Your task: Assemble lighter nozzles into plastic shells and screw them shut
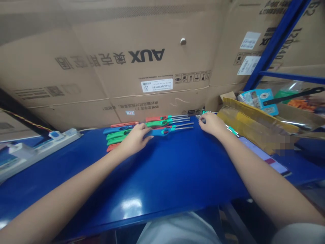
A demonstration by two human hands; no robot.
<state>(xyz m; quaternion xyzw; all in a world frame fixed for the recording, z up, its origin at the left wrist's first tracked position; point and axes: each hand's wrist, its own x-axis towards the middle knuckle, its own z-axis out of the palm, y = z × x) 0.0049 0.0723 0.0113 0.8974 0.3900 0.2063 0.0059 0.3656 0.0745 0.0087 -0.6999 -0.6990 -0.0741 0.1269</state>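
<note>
Cardboard cartons [106, 67] printed with a large AUX logo fill the upper frame, and a blue steel shelving upright [274, 44] crosses the upper right. Below them, a glossy blue tabletop [162, 183] runs across the frame. At centre, long-nosed utility lighters [149, 130] in red, green and blue lie side by side on it, with their metal rods pointing right and their coloured handles to the left.

At centre right, a yellow padded mailer [254, 125] lies near the table's far edge, with a teal printed card [259, 101] just beyond it. A white power strip [38, 149] sits at the far left of the table.

The left hand [134, 139] lies low over the handle end of the row, with its fingers reaching onto a blue lighter [162, 132] at the near side. The hand is narrow and close to that lighter, but the view does not settle whether it grips or only touches it.

The right hand [212, 123] sits at the far end of the rods, fingers slightly spread and holding nothing clear. Just beside its fingertips is a small silvery item [200, 117], perhaps a scrap of packaging, though it is too small to tell.
</note>
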